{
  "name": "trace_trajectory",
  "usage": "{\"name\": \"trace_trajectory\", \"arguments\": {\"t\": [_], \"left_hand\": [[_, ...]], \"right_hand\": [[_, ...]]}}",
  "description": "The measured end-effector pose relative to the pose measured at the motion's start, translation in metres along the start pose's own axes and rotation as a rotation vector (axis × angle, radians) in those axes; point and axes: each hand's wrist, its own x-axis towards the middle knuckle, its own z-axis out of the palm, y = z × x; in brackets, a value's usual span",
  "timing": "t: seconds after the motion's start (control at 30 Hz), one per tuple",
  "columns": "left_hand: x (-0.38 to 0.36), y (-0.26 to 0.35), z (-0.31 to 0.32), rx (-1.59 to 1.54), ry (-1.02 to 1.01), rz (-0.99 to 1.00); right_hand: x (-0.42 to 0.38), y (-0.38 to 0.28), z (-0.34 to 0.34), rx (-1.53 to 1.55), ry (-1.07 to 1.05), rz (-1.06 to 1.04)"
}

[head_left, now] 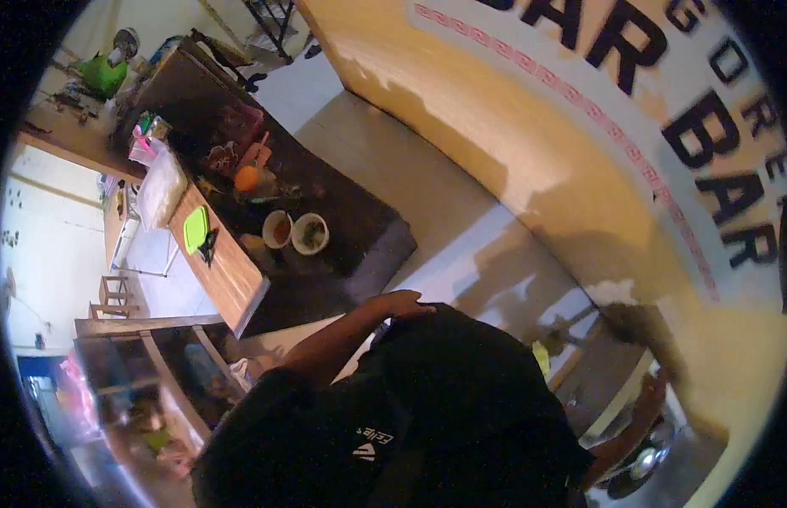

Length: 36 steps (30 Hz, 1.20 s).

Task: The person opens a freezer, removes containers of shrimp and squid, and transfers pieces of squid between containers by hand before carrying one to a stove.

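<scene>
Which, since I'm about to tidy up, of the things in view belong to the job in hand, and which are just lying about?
Probably the job's, being nearest a hand:
shiny metal item near the right hand

Apparently lying about:
lime-green item on the wooden plank
two bowls
orange item

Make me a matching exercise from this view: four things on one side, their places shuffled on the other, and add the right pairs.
Things
1. Left hand
2. Bright green item
3. Two pale bowls
4. Large black lettering

Places
A. On the dark counter
B. At the front of the black shirt
C. Up on the wall
D. On the wooden board

Right pairs: 1-B, 2-D, 3-A, 4-C
</scene>
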Motion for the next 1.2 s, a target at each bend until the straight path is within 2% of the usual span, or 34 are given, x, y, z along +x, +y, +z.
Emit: {"name": "trace_trajectory", "arguments": {"t": [0.03,0.1,0.13,0.2,0.3,0.37,0.4,0.47,0.5,0.53,0.6,0.63,0.7,0.73,0.8,0.83,0.87,0.93,0.97,1.03,1.07,1.1,1.13,1.17,1.2], "left_hand": [[0.005,0.019,-0.029,-0.008,0.022,-0.001],[0.007,0.083,-0.112,0.027,-0.022,-0.168],[0.035,0.069,-0.116,0.023,0.005,-0.169],[0.094,0.032,-0.102,-0.153,0.054,0.056],[0.114,0.026,-0.155,-0.222,-0.032,0.23],[0.113,0.019,-0.193,-0.212,-0.019,0.314],[0.113,0.015,-0.21,-0.195,0.006,0.357],[0.112,0.008,-0.241,-0.158,0.094,0.411],[0.108,0.007,-0.258,-0.151,0.135,0.423],[0.104,0.012,-0.276,-0.17,0.168,0.401],[0.096,0.013,-0.312,-0.426,0.165,0.233],[0.099,0.004,-0.313,-0.442,0.201,0.219],[0.108,-0.02,-0.311,-0.685,0.477,0.034],[0.102,-0.024,-0.336,-0.684,0.503,0.031],[0.077,-0.02,-0.395,-1.095,0.527,-0.141],[0.119,-0.083,-0.356,-1.042,0.623,-0.161],[0.11,-0.105,-0.383,-1.039,0.632,-0.161],[0.08,-0.137,-0.462,-0.831,0.652,-0.116],[0.061,-0.141,-0.513,-0.826,0.664,-0.117],[0.025,-0.154,-0.615,-0.739,0.63,-0.296],[0.026,-0.193,-0.633,-0.738,0.628,-0.304],[0.035,-0.245,-0.643,-0.502,0.552,-0.368],[0.035,-0.282,-0.655,-0.267,0.468,-0.424],[0.024,-0.294,-0.68,-0.273,0.452,-0.431],[0.01,-0.294,-0.714,-0.389,0.618,-0.344]], "right_hand": [[0.007,-0.011,0.038,0.005,-0.055,0.006],[0.024,-0.026,0.098,0.02,-0.171,0.033],[0.036,-0.033,0.124,0.027,-0.235,0.046],[0.065,-0.046,0.172,0.023,-0.361,0.078],[0.114,-0.057,0.269,0.008,-0.614,0.112],[0.147,-0.073,0.369,-0.041,-0.862,0.102],[0.156,-0.088,0.425,-0.093,-0.998,0.066],[0.164,-0.132,0.544,-0.394,-1.286,-0.245],[0.162,-0.16,0.599,-0.39,-1.449,-0.26],[0.155,-0.186,0.649,-0.394,-1.614,-0.266],[0.132,-0.236,0.742,-0.211,-1.834,-0.351],[0.123,-0.255,0.787,-0.217,-1.867,-0.376],[0.105,-0.286,0.871,-0.13,-2.027,-0.454],[0.095,-0.297,0.913,-0.126,-2.04,-0.479],[0.074,-0.312,0.994,0.004,-2.06,-0.195],[0.061,-0.315,1.034,-0.015,-2.004,-0.108],[0.048,-0.309,1.076,-0.01,-2.009,-0.116],[0.023,-0.288,1.162,0.011,-1.906,0.285],[0.007,-0.276,1.2,0.006,-1.866,0.307],[-0.006,-0.198,1.314,-0.066,-1.977,0.263],[-0.013,-0.162,1.369,-0.1,-2.033,0.236],[-0.017,-0.21,1.375,0.037,-2.143,0.645],[-0.033,-0.248,1.388,0.039,-2.144,0.662],[-0.058,-0.284,1.4,-0.261,-2.066,0.283],[-0.078,-0.305,1.418,-0.538,-1.927,-0.091]]}}
